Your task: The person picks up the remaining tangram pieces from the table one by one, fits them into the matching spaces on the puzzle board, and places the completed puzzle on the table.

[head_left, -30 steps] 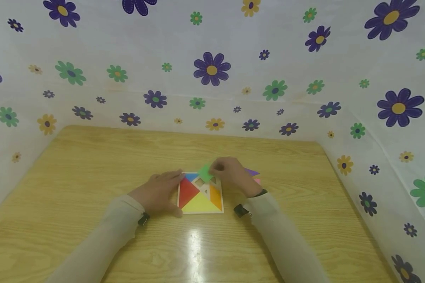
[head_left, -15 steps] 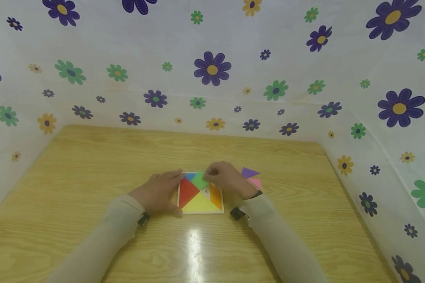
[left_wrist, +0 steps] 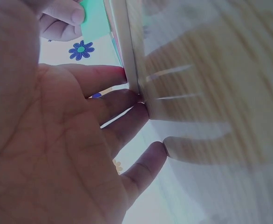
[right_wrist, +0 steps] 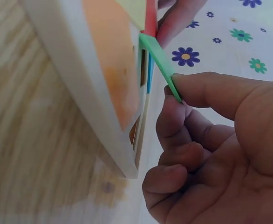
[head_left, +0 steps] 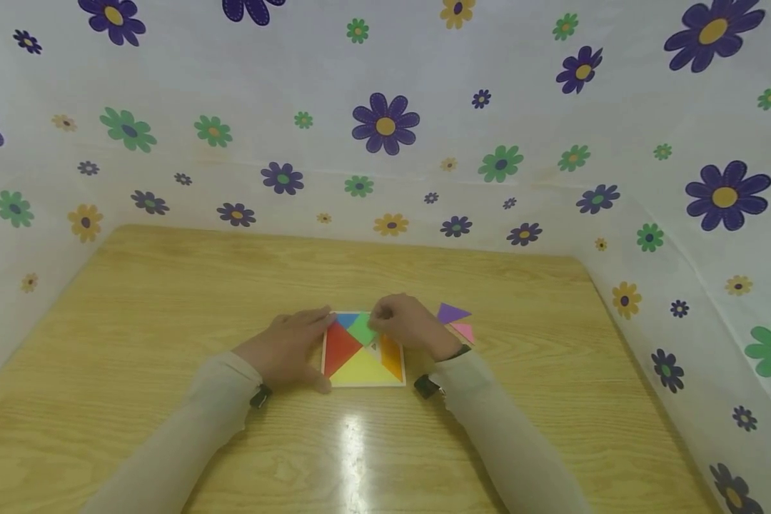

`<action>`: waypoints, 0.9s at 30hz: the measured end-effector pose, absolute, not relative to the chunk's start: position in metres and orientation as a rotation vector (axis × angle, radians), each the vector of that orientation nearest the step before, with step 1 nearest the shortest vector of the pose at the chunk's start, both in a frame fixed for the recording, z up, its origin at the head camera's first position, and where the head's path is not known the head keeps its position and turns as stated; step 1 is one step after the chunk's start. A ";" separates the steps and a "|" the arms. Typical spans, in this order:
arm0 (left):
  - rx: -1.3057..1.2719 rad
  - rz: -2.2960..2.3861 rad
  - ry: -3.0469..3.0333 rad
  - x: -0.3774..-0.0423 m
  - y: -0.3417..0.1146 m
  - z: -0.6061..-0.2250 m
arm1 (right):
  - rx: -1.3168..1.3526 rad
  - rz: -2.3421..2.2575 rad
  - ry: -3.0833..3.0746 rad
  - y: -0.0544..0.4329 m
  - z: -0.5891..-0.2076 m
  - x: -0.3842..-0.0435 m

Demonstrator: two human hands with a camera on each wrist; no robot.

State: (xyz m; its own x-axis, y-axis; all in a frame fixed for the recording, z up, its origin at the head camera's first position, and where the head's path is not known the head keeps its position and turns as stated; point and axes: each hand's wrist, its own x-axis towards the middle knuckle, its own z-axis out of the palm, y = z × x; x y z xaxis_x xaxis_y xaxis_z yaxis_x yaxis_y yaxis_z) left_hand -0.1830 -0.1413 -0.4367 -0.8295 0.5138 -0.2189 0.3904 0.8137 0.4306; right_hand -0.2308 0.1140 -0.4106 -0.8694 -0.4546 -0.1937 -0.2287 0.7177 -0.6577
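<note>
A tangram board [head_left: 368,386] with a pale rim lies on the table. Set in it are a red triangle [head_left: 340,351], a yellow triangle [head_left: 363,370], an orange piece [head_left: 391,358] and a blue piece [head_left: 345,319]. My right hand [head_left: 414,325] pinches a green tangram piece [right_wrist: 160,60] between thumb and index finger. In the right wrist view the piece is tilted, one corner down at the board and the held end raised above a recess. My left hand [head_left: 285,350] rests along the board's left edge, fingers extended and thumb by the near corner.
Right of the board, a purple triangle [head_left: 453,313] and a pink piece [head_left: 465,332] lie loose on the wooden table [head_left: 231,457]. A flower-patterned white sheet [head_left: 244,78] walls in the table at the back and sides.
My right hand has brought the green piece down and slightly left, from the board's far edge to over its recess. The purple and pink pieces show more fully. My left hand stays put.
</note>
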 end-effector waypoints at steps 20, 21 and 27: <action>0.675 0.515 2.677 -0.180 -0.139 -0.429 | -0.430 -0.708 2.613 0.101 -0.411 -0.232; 0.674 0.516 2.677 -0.180 -0.139 -0.429 | -0.416 -0.700 2.610 0.100 -0.411 -0.231; 0.660 0.515 2.672 -0.182 -0.141 -0.432 | -0.417 -0.660 2.623 0.094 -0.409 -0.230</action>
